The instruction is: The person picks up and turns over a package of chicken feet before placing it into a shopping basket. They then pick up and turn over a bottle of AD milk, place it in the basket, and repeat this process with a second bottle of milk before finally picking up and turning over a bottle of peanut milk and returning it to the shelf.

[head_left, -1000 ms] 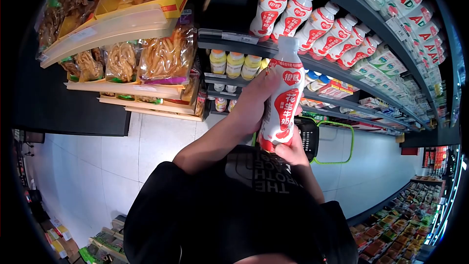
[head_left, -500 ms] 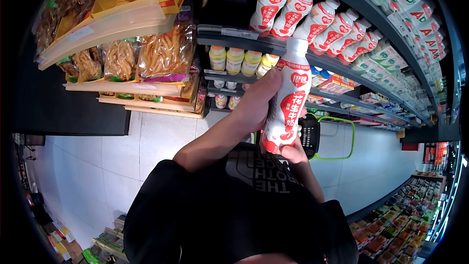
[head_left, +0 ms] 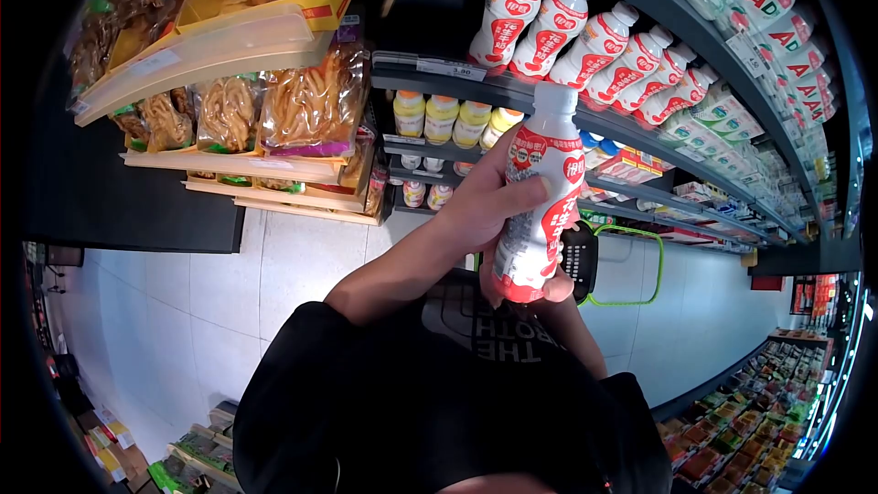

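A white bottle (head_left: 540, 210) with a white cap and red heart-shaped labels is held upright in front of the chest. My left hand (head_left: 489, 198) wraps round its upper and middle part from the left, the thumb lying across the label. Low on the bottle, my right hand (head_left: 549, 291) grips the base, with the thumb at its right edge; the rest of its fingers are mostly hidden behind the bottle. Beyond the cap, several matching bottles (head_left: 553, 32) stand in a row on a dark shelf (head_left: 430, 65).
Bagged snacks (head_left: 226, 114) fill wooden shelves at the left. Yellow-labelled bottles (head_left: 441, 117) stand on a lower shelf. A black basket (head_left: 578, 261) with a green handle (head_left: 660, 265) is behind the right hand. Packed goods (head_left: 745, 402) lie at the lower right.
The bottle has turned so that its label faces further right and small print shows. My left thumb has moved down from near the bottle's shoulder onto the label.
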A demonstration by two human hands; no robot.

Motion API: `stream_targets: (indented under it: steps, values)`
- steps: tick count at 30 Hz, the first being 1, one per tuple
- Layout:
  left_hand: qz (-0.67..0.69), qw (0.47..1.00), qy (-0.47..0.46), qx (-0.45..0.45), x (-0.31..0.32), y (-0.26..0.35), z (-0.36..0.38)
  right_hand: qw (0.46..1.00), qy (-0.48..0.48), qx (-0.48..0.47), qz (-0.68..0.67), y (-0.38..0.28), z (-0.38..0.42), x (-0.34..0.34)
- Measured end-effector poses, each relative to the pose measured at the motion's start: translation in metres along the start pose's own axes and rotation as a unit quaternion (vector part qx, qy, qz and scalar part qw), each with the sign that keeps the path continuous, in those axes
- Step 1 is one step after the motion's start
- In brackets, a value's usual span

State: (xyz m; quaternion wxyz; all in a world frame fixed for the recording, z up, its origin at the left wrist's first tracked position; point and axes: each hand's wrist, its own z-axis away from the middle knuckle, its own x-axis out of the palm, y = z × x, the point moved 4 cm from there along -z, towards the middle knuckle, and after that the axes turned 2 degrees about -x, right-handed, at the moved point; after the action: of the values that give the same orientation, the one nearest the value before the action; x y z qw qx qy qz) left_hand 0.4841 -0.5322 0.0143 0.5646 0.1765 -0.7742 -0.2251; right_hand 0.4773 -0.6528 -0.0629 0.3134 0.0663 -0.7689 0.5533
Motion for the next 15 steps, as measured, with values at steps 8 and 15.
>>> stream_targets:
  steps: [8, 15]
  values:
    - [-0.138, 0.988, 0.029, 0.058, 0.000, 0.010, 0.003, 0.998, 0.042, -0.007, 0.046, -0.006, -0.009, 0.008]
    - [-0.154, 0.983, 0.046, 0.088, -0.002, 0.017, 0.007, 0.999, 0.011, 0.028, -0.020, 0.003, -0.002, 0.001]
